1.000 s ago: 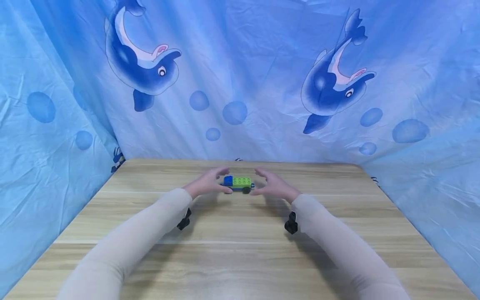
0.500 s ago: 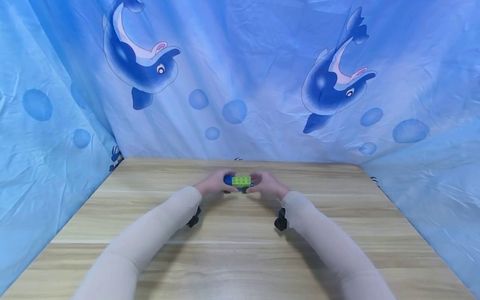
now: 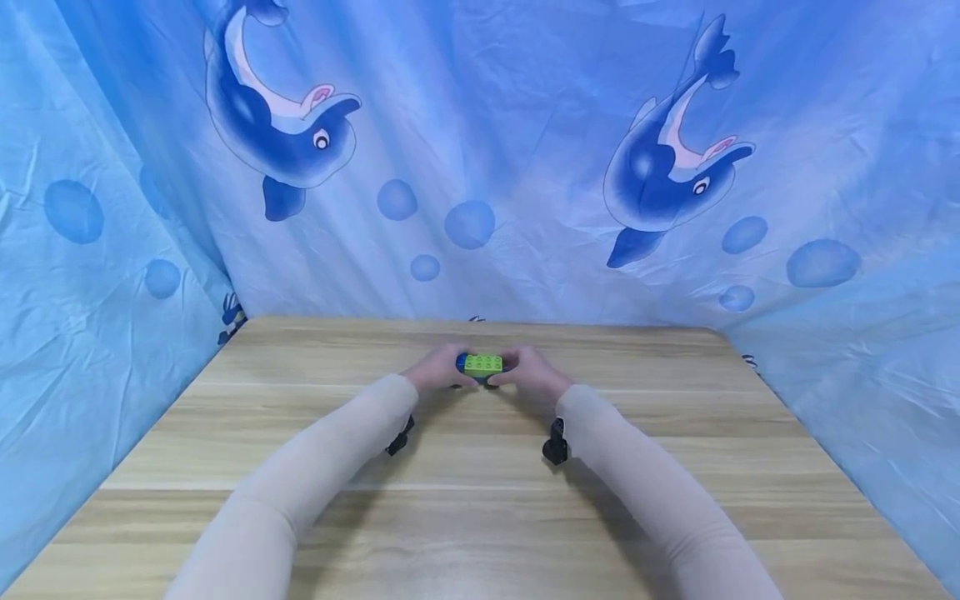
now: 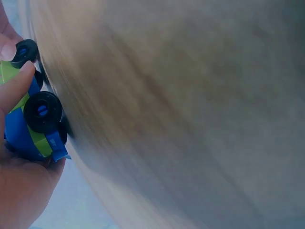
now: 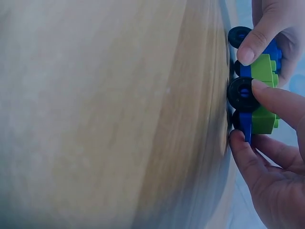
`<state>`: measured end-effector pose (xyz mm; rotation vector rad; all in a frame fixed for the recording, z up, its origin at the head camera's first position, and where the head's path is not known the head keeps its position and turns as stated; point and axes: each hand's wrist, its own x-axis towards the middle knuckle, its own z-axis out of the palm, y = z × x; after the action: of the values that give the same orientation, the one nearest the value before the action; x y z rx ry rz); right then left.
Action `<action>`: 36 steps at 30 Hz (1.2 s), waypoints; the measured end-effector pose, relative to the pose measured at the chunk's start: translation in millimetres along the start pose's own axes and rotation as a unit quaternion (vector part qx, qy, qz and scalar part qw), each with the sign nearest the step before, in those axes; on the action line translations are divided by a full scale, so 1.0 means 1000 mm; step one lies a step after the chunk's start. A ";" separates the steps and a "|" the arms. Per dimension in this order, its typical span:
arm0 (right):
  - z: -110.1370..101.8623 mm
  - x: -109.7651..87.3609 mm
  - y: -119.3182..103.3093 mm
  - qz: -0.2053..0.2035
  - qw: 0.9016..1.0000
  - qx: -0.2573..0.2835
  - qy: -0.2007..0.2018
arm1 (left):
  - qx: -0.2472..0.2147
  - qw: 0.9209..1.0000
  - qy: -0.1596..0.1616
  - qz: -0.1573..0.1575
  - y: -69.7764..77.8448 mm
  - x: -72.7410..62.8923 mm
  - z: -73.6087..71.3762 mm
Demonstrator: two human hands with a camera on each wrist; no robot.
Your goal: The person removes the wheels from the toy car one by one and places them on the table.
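A toy truck built of blocks (image 3: 483, 364), with a lime green studded brick and a blue cab (image 4: 18, 133), stands near the back middle of the table. Its black wheels (image 5: 242, 94) are right at the tabletop. My left hand (image 3: 437, 367) grips the cab end, thumb along the near side. At the opposite end my right hand (image 3: 534, 371) pinches the truck. In the right wrist view its thumb lies by a wheel and its fingers reach round the blue base (image 5: 244, 125). The hands partly cover both ends.
The wood-grain table (image 3: 480, 500) reaches back to a blue curtain (image 3: 525, 125) printed with dolphins and bubbles, which also hangs at both sides. Black wrist devices (image 3: 556, 443) sit under the sleeves, close over the table.
Both hands have moved inward from either side of the truck and now hold its ends. The truck stays in about the same place.
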<state>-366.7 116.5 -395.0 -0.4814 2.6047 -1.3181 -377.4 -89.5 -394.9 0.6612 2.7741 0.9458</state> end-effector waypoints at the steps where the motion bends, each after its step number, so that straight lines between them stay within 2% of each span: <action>1: 0.000 0.000 0.001 -0.001 1.000 0.001 0.000 | 0.003 1.000 0.001 0.000 0.000 0.001 0.001; 6: 0.002 0.001 0.002 -0.005 1.000 0.000 0.008 | 0.024 1.000 0.008 0.004 0.002 0.004 0.004; 13: 0.006 -0.001 0.004 0.002 1.000 -0.004 0.001 | 0.041 0.999 -0.001 0.001 0.008 0.001 0.008; 18: 0.002 -0.001 0.004 -0.003 1.000 0.014 -0.008 | 0.058 0.998 -0.016 0.021 0.014 0.002 -0.001; 26: -0.012 -0.011 -0.017 0.004 1.000 0.006 -0.013 | 0.077 0.994 -0.043 0.060 0.028 -0.003 -0.021; 32: -0.023 -0.020 -0.031 -0.008 0.999 0.018 -0.036 | 0.085 0.992 -0.081 0.052 0.042 -0.008 -0.034; 36: -0.030 -0.026 -0.034 -0.012 0.998 0.037 -0.044 | 0.087 0.990 -0.097 0.061 0.049 -0.011 -0.038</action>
<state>-345.1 129.3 -349.0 -0.5458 2.4774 -1.3634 -359.8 -81.0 -335.0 0.9051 2.6860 0.6238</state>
